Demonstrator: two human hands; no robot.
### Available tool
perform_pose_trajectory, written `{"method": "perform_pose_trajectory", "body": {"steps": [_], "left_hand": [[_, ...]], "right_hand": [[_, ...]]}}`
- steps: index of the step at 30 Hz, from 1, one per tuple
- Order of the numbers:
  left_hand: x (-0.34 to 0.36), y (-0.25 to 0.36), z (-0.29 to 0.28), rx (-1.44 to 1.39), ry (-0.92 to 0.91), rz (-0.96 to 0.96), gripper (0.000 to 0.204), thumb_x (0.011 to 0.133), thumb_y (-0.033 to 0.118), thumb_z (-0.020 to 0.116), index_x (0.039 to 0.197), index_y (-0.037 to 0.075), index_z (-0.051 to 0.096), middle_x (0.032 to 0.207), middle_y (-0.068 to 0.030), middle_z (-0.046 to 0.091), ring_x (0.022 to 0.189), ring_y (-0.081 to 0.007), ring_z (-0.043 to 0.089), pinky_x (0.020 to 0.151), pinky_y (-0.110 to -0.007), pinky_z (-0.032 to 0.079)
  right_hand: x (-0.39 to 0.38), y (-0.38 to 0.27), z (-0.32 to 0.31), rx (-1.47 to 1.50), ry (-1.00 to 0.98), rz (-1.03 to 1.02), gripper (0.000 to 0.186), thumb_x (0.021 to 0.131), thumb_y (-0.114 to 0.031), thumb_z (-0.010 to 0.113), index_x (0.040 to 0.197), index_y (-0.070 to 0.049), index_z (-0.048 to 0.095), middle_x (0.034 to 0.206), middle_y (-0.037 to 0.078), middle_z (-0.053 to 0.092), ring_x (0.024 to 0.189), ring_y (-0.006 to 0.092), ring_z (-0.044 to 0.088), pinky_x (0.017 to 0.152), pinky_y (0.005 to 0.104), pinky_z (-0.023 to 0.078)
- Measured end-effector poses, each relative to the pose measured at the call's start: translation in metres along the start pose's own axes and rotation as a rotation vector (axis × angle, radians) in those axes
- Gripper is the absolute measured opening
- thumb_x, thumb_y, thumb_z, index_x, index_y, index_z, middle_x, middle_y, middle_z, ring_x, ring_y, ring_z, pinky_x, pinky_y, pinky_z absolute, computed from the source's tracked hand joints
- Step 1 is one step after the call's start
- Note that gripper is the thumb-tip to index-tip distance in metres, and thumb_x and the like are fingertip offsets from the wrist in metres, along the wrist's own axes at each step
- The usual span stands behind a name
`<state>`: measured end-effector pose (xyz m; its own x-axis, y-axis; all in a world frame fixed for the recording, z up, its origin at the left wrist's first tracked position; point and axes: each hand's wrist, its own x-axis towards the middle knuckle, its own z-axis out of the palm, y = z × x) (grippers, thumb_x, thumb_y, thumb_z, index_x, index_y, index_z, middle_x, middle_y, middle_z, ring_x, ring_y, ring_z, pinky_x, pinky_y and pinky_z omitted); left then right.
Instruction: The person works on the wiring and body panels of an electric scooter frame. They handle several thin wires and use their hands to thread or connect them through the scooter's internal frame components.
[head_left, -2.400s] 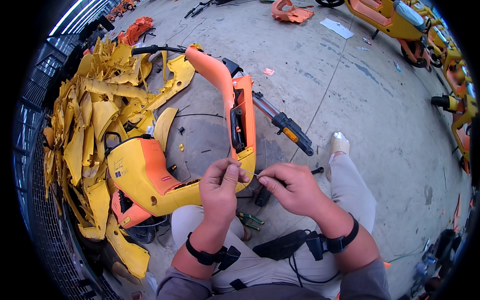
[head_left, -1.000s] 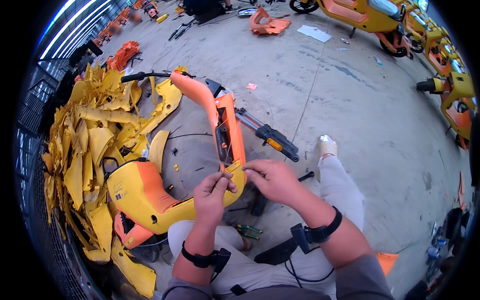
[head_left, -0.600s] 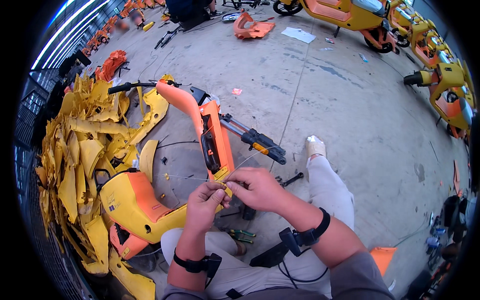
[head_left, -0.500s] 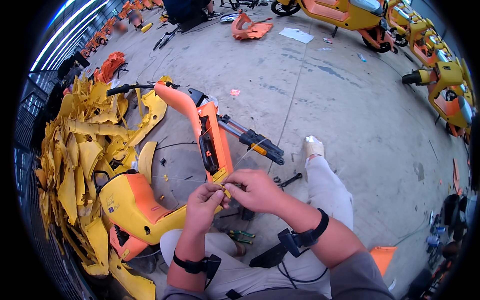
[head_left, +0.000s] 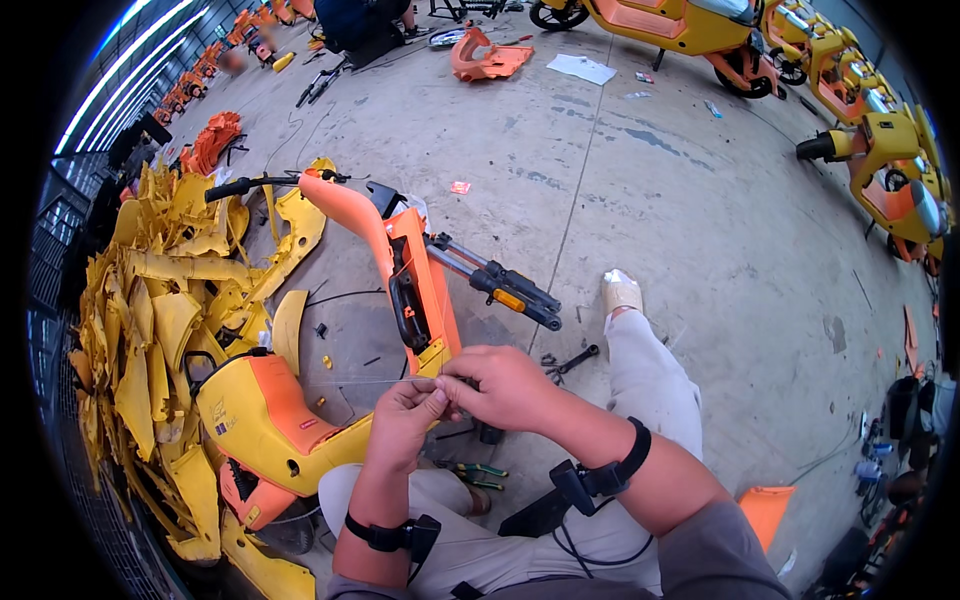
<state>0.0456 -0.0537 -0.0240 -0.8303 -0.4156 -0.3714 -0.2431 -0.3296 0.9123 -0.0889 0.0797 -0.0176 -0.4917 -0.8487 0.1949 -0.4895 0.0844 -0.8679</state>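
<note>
i've got the part-stripped scooter (head_left: 262, 428) ahead of me, body running l-r, orange column (head_left: 352, 207) slanting up-left to the handlebar (head_left: 232, 187). hands block its lower front corner; its wheel (head_left: 292, 537) is mostly hidden under the rear.

my r hand (head_left: 503, 388) comes in from lower r, forearm angled up-left, fingers curled; my l hand (head_left: 402, 422) stands near upright, thumb up. both pinch the thin wire (head_left: 378, 382) beside that corner, fingertips touching, so the bit btwn them is hidden.

wire's long axis is approx level, pointing l; can't make out its far end, too fine vs the floor (head_left: 720, 290).
</note>
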Motion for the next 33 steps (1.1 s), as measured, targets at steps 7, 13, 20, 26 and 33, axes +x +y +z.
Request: {"method": "perform_pose_trajectory", "body": {"steps": [7,13,20,26,33], "left_hand": [[-0.001,0.002,0.006,0.121,0.043,0.044,0.015,0.092,0.004,0.061,0.101,-0.008,0.058,0.089,-0.0126,0.067,0.076,-0.0176,0.067,0.071,-0.028,0.054],[-0.001,-0.004,0.004,0.219,0.070,0.076,0.013,0.091,0.001,0.062,0.099,-0.009,0.060,0.086,-0.0119,0.067,0.073,-0.0157,0.066,0.067,-0.027,0.053],[-0.002,-0.004,0.008,0.177,0.058,0.150,0.012,0.090,0.001,0.063,0.099,-0.007,0.062,0.087,-0.0099,0.068,0.072,-0.0139,0.064,0.066,-0.026,0.053],[-0.004,-0.002,0.011,0.189,0.058,0.168,0.013,0.091,0.002,0.063,0.100,-0.007,0.063,0.088,-0.0095,0.068,0.072,-0.0128,0.064,0.066,-0.025,0.052],[-0.004,-0.002,0.013,0.199,0.096,0.203,0.012,0.091,0.002,0.062,0.100,-0.007,0.063,0.087,-0.0093,0.068,0.071,-0.0123,0.063,0.065,-0.026,0.052]], "right_hand": [[0.001,0.005,0.004,-0.027,0.022,-0.006,0.023,0.086,-0.027,0.060,0.079,-0.006,0.067,0.077,0.013,0.066,0.074,0.0335,0.064,0.064,0.0443,0.050],[0.000,0.000,0.003,-0.012,0.040,0.014,0.022,0.084,-0.025,0.061,0.076,-0.005,0.067,0.076,0.014,0.066,0.073,0.0338,0.064,0.063,0.0444,0.050],[0.003,0.000,0.003,0.032,0.050,0.037,0.021,0.083,-0.023,0.061,0.077,-0.004,0.067,0.075,0.016,0.065,0.072,0.0357,0.063,0.064,0.0457,0.050],[0.004,0.002,0.004,0.035,0.060,0.029,0.020,0.084,-0.023,0.061,0.078,-0.004,0.067,0.075,0.016,0.065,0.073,0.0360,0.063,0.064,0.0456,0.050],[0.004,0.002,0.004,0.039,0.049,0.047,0.021,0.084,-0.023,0.061,0.080,-0.004,0.068,0.076,0.016,0.065,0.073,0.0361,0.063,0.064,0.0453,0.050]]}}
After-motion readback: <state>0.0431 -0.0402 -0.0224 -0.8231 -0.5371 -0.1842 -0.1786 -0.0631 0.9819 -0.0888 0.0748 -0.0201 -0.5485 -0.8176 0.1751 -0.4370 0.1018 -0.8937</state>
